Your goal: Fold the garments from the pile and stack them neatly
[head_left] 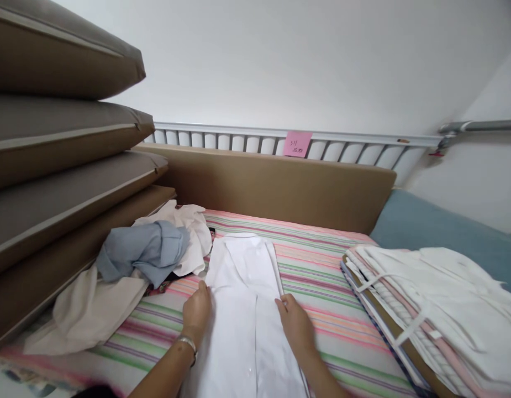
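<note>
A white buttoned shirt [242, 309] lies in a long narrow shape on the striped sheet [330, 298], its far end partly folded. My left hand [197, 309], with a bracelet at the wrist, is closed on the shirt's left edge. Opposite it, my right hand [295, 320] pinches the right edge between thumb and fingers. The shirt's near end runs out of the bottom of the view.
Crumpled clothes, including a blue garment [143, 249] and a cream one [93, 309], lie at left beside stacked brown cushions [73, 127]. A pile of folded clothes [449, 309] sits at right. Behind stand a brown padded board [272, 182] and a radiator [222, 141].
</note>
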A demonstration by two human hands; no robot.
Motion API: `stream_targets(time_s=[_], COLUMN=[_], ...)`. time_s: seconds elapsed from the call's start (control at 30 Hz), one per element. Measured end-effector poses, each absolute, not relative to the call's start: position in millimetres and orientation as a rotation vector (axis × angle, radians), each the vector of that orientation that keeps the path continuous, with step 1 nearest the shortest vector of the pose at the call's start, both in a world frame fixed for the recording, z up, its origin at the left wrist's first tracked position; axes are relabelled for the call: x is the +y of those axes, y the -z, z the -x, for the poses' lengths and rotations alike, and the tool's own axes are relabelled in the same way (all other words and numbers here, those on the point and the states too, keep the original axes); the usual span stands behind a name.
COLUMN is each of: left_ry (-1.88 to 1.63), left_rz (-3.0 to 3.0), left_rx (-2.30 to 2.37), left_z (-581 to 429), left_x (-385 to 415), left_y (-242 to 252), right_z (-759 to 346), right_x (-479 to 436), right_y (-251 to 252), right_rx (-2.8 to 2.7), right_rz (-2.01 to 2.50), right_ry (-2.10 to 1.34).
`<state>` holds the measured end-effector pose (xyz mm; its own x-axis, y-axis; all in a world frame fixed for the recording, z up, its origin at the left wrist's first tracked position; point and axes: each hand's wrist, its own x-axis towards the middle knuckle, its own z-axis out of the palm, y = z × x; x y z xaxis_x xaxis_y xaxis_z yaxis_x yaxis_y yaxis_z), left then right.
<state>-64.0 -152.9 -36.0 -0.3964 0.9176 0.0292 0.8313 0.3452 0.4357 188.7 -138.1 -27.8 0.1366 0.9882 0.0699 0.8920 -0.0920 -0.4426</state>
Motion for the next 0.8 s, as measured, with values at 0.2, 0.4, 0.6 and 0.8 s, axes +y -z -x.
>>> stream_targets(time_s=[0.2, 0.4, 0.6, 0.8], left_ry=[-0.506, -0.461, -0.463, -0.473], left_rz=[-1.650, -1.700, -1.725, -1.734], left_rx=[2.432, 2.496, 2.528, 2.545], left_z=[60, 57, 57, 57], left_x=[-153, -158, -159, -157], left_y=[43, 42, 43, 46], right_z=[-190, -207, -212, -209], right_x=[-140, -126, -101, -100], right_y=[36, 32, 21, 11], right_rx=[-1.702, -1.617, -1.720, -1.593], right_rz=[2.043, 1.778, 1.808, 1.819], right_ry=[-0.323, -0.531, -0.797, -1.165])
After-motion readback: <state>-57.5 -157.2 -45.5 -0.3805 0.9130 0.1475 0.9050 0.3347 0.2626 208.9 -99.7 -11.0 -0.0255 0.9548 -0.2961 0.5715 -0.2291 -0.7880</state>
